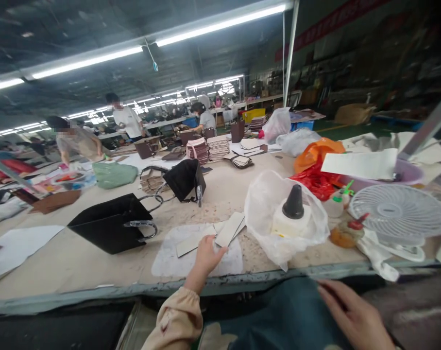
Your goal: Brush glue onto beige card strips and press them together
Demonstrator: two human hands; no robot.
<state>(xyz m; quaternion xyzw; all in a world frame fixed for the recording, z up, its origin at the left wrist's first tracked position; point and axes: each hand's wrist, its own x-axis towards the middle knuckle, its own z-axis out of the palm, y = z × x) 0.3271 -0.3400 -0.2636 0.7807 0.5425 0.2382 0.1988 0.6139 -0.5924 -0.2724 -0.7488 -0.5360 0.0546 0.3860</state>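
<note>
My left hand (206,257) reaches onto the worktable (96,272) and its fingertips pinch the near end of a pale cardboard strip (229,229). A second, longer strip (191,243) lies beside it on a white sheet (169,262). My right hand (351,313) rests below the table edge on dark teal fabric (289,316) over my lap, fingers stretched out flat. A black bag (113,224) with clear handles lies on its side to the left of my left hand.
A glue bottle with a black cone cap (293,211) sits in a clear plastic bag. A white fan (400,211) lies at the right. Another black bag (186,179), red and orange plastic bags (315,165) and card stacks (217,147) lie farther back. Other people work at the far end.
</note>
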